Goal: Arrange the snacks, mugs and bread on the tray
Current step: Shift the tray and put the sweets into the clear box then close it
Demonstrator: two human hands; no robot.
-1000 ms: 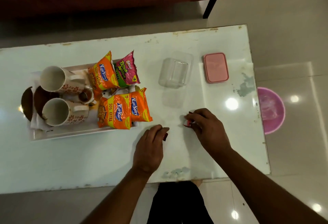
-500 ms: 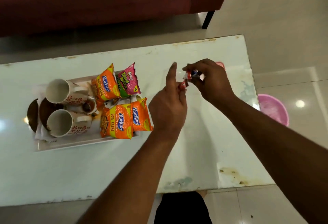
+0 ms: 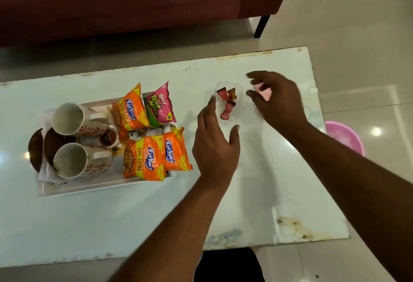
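On the left part of the white bench (image 3: 111,226): tray (image 3: 89,189), white, oblong, long side running left to right.
- Mugs, two, white with red flower print: far mug (image 3: 67,118) and near mug (image 3: 69,160), one behind the other at the tray's left part, mouths in view, handles pointing right.
- Snack packets, four, at the tray's right end: far orange packet (image 3: 129,112) beside a pink packet (image 3: 159,108); near orange packet (image 3: 144,161) overlapping a second orange packet (image 3: 176,151), which juts past the tray's right edge.
- Dark brown rounds (image 3: 35,150), two, at the tray's left end, on white paper.

Right of the tray:
- Clear tub (image 3: 239,100), lidless, holding red-wrapped sweets (image 3: 226,107).
- Left hand (image 3: 214,147), just near of the tub, forefinger along its left side; grip open, fingers spread, nothing held. Contact with the tub cannot be told.
- Right hand (image 3: 279,103), right of the tub, over a pink lid (image 3: 263,93) that it partly hides; grip open, fingers loosely bent, empty.

Surroundings: dark red sofa (image 3: 134,2) beyond the far edge; pink basin (image 3: 344,135) on the floor, right of the bench.
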